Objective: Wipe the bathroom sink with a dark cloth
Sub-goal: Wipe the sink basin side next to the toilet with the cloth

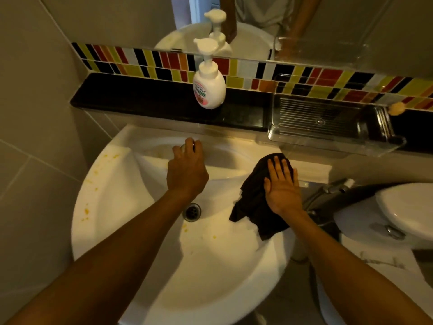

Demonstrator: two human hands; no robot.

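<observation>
A white bathroom sink (112, 207) fills the middle of the head view, with yellow specks on its left rim and near the metal drain (192, 212). A dark cloth (253, 198) lies crumpled over the sink's right rim. My right hand (282, 184) presses flat on the cloth, fingers spread. My left hand (186, 168) reaches over the basin to the back, its fingers curled around the tap (188, 143), which is mostly hidden.
A white soap pump bottle (209, 90) stands on the black ledge (140, 97) behind the sink. A clear plastic tray (328, 127) overhangs the ledge at the right. A toilet tank (403, 207) and a spray hose (332, 195) are close on the right. A tiled wall is on the left.
</observation>
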